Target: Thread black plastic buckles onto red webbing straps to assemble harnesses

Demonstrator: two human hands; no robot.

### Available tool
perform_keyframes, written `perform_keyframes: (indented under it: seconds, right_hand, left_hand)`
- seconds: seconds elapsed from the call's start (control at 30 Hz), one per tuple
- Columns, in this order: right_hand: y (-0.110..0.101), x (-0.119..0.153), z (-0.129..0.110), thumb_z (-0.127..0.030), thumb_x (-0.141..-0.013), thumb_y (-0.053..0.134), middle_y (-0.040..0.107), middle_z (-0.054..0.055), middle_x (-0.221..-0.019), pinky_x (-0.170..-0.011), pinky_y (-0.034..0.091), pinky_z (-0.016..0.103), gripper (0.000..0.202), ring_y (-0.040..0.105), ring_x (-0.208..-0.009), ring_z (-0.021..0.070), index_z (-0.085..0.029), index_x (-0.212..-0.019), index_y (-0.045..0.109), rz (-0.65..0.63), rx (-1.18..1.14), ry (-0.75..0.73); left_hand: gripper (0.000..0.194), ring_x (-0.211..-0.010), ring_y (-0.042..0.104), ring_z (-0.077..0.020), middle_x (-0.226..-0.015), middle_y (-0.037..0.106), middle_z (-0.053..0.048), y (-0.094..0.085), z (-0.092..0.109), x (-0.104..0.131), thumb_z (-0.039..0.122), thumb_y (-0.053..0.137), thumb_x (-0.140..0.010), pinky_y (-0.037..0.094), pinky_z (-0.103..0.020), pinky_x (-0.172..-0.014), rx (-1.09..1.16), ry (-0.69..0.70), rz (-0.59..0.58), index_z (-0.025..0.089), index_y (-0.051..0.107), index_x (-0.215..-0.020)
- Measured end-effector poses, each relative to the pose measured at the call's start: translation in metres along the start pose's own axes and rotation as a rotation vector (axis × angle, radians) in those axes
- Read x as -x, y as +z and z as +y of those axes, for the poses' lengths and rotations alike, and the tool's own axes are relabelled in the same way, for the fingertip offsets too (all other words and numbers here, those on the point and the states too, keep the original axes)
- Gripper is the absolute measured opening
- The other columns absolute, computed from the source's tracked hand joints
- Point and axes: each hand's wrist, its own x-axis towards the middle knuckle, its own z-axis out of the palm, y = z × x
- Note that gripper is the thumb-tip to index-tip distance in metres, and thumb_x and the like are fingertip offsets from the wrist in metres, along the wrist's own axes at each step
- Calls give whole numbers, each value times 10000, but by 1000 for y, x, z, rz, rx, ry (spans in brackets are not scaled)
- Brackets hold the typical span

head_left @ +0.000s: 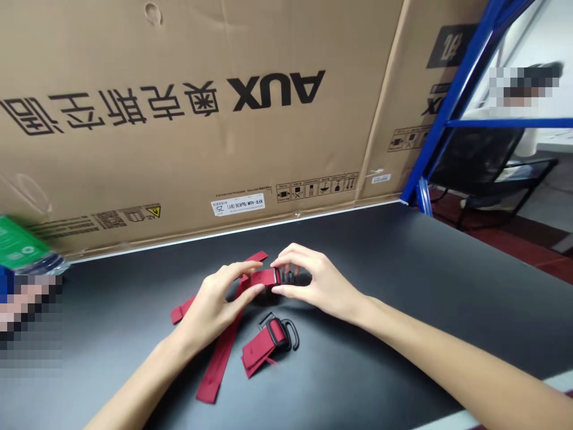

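A red webbing strap [262, 278] runs between my hands, threaded through a black plastic buckle [290, 278]. My left hand [219, 295] pinches the strap with its thumb and fingers. On the buckle end, my right hand [320, 279] has its thumb and index finger closed around the edge of the black part. Below my left hand a long red strap [219, 364] lies slantwise on the table, partly hidden by the hand. Nearer to me rests a short folded red strap [259, 351] with a black hook buckle [281, 333], apart from both hands.
The black table [367, 370] ends at a large upside-down printed cardboard box [188, 155] standing behind it. A green package [20, 245] is at the left edge. On the right rise a blue metal frame [452, 95] and, beyond it, a black chair [478, 161] and a person.
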Motion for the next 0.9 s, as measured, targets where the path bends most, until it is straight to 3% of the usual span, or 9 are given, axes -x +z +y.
perform_keyframes:
  seconds: [0.1,0.2,0.3,0.4,0.47,0.53,0.6,0.77,0.9]
  right_hand:
    - [-6,-4,3,-327,-836,724,649,47,-979,-773,505,319,211,611,-814,184,-206,-1003,680,-11,51,-18]
    - [-26,-10,6,-282,-907,612,668,44,-901,-744,484,318,134,615,-777,181,-202,-988,682,26,218,64]
    - [-55,-10,8,-232,-880,598,668,24,-769,-625,419,286,122,584,-674,171,-212,-786,672,-119,439,206]
    - [-76,-5,9,-284,-738,748,608,-2,-630,-499,337,259,209,516,-544,149,-216,-619,591,-236,542,396]
    - [-81,-1,9,-273,-624,829,590,-10,-609,-466,314,253,295,501,-518,145,-218,-576,543,-297,559,516]
    - [-77,2,8,-257,-609,836,573,-17,-587,-454,302,252,320,483,-502,140,-220,-567,520,-328,533,575]
    - [-68,2,5,-257,-657,807,554,-28,-566,-449,292,250,293,459,-489,130,-220,-586,524,-339,459,552]
    - [-42,-3,-5,-246,-692,802,549,-51,-602,-493,337,235,289,478,-535,123,-216,-666,516,-378,272,419]
    - [-32,-5,-5,-169,-778,711,567,-50,-617,-540,381,241,196,521,-568,129,-207,-721,527,-386,192,398]
  left_hand:
    - [256,-880,667,-221,-1004,725,-66,-2,-5,-1,382,491,-951,531,-364,-792,-140,84,-28,214,660,-1046]
    - [214,-879,646,-230,-1003,714,-65,-7,-7,-3,330,493,-936,502,-383,-805,-291,157,-28,202,661,-971]
    - [184,-918,630,-234,-1012,699,-67,-9,0,-3,280,488,-933,475,-382,-836,-333,201,34,192,647,-959]
    - [202,-900,617,-219,-999,691,-78,-5,16,2,292,480,-954,477,-366,-823,-232,275,4,188,642,-1013]
    - [254,-847,603,-208,-948,683,-76,1,25,6,373,538,-937,495,-346,-789,-140,333,-123,186,645,-1071]
    - [248,-746,571,-188,-805,652,-45,7,29,9,400,565,-931,495,-328,-748,-128,372,-220,190,670,-1012]
    - [235,-698,549,-177,-739,624,-30,10,27,10,370,531,-961,482,-317,-720,-174,397,-244,192,684,-948]
    - [224,-766,587,-191,-863,665,-61,6,16,6,294,474,-986,460,-317,-720,-278,372,-103,176,665,-985]
    - [199,-732,567,-189,-845,654,-53,0,17,4,152,431,-905,431,-332,-690,-278,371,-96,181,617,-842]
